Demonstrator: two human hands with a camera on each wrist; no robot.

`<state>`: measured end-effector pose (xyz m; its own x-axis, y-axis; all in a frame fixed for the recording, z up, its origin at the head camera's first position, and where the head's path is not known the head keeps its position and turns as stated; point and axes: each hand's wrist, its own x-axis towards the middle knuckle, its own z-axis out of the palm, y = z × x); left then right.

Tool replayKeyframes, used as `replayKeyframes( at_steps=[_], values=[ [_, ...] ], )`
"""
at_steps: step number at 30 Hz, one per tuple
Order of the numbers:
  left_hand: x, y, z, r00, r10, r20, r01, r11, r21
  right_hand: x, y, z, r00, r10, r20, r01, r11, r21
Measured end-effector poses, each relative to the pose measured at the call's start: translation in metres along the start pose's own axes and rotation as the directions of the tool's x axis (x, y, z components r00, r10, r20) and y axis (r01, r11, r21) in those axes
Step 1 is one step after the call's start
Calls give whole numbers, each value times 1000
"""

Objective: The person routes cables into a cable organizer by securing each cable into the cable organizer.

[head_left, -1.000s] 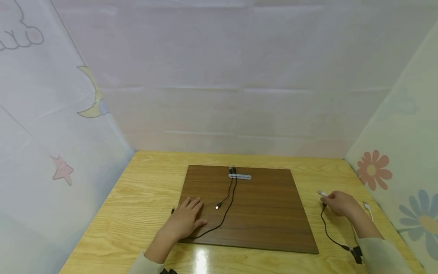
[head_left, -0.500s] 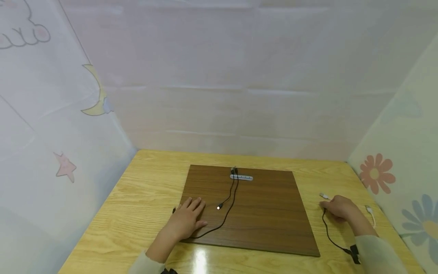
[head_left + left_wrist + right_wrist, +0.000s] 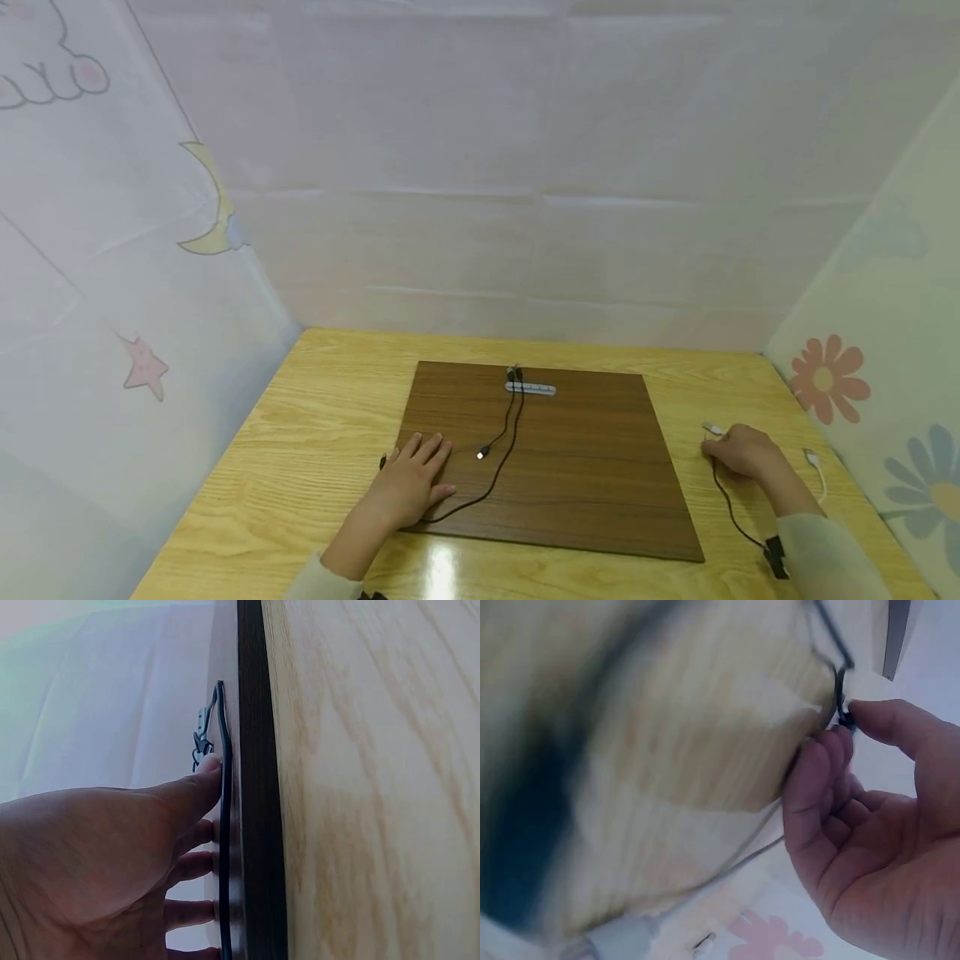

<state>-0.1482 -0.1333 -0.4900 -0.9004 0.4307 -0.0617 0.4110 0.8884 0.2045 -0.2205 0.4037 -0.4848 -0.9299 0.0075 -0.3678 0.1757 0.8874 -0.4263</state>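
My left hand (image 3: 408, 485) lies flat on the left part of a brown wooden board (image 3: 585, 467), fingers straight and spread. Beside its thumb runs a black cable (image 3: 501, 462), which the left wrist view also shows along the board's edge. A shorter black cable ends in a small plug (image 3: 482, 452) on the board. Right of the board, my right hand (image 3: 744, 452) is low over the table. Between thumb and forefinger it pinches the dark end (image 3: 847, 720) of another black cable (image 3: 727, 504). A white USB plug (image 3: 712, 429) lies just beyond those fingers.
A second white USB plug (image 3: 812, 457) lies right of my right wrist. On the board's far edge, cable ends lie over a pale marked strip (image 3: 530, 388). A dark block (image 3: 776, 557) sits by my right sleeve. Printed sheets (image 3: 450, 208) enclose the table (image 3: 315, 417).
The black plug that showed beneath my right fingertips is now covered by them, and its cable has shifted slightly. My left hand stays in place on the board; the head view has tilted slightly.
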Motion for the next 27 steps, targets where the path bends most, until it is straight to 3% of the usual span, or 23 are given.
replayKeyframes(
  at_steps=[5,8,15,24,27],
  values=[
    [0,2,-2,1000,-2,11,2,1000,-2,-2,-5,1,997,-35,-68,38,998,41],
    [-1,3,-3,1000,-3,12,3,1000,0,-5,-9,1,988,-98,-118,106,992,62],
    [0,2,-4,1000,1,1,-1,1000,8,-12,-27,-6,944,-228,-239,245,969,41],
    [0,2,-3,1000,-7,4,7,1000,3,-20,-58,-22,898,-290,-331,325,944,54],
    [-1,3,-3,1000,-10,7,10,1000,1,-20,-67,-26,874,-316,-368,352,935,33]
  ],
)
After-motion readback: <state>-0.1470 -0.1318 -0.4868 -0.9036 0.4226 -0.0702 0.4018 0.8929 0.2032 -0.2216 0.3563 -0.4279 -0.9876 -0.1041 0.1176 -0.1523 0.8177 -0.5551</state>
